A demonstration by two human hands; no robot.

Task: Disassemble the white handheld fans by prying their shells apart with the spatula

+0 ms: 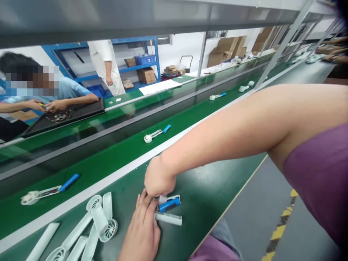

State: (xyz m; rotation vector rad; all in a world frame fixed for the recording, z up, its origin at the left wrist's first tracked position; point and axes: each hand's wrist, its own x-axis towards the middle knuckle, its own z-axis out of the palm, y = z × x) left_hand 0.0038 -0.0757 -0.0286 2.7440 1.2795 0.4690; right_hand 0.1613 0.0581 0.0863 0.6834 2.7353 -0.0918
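Observation:
My right hand (159, 177) comes in from the right on a bare arm, closed over the top of a white plastic handle holding a blue battery (169, 203). My left hand (141, 229) rises from the bottom of the view, its fingertips pressed against the left end of that piece. A plain white handle shell (168, 218) lies directly below it on the green bench (201, 188). To the left of my left hand, several white fan cages and handle shells (94, 226) lie in a loose pile. Part of the held piece is hidden by my fingers.
A green conveyor belt (92, 170) with a white edge strip carries partly built white fans with blue batteries (50, 190). Beyond it, a co-worker's hands (40, 106) work over a black tray (63, 116). Blue shelving (108, 61) and cardboard boxes (225, 52) stand behind.

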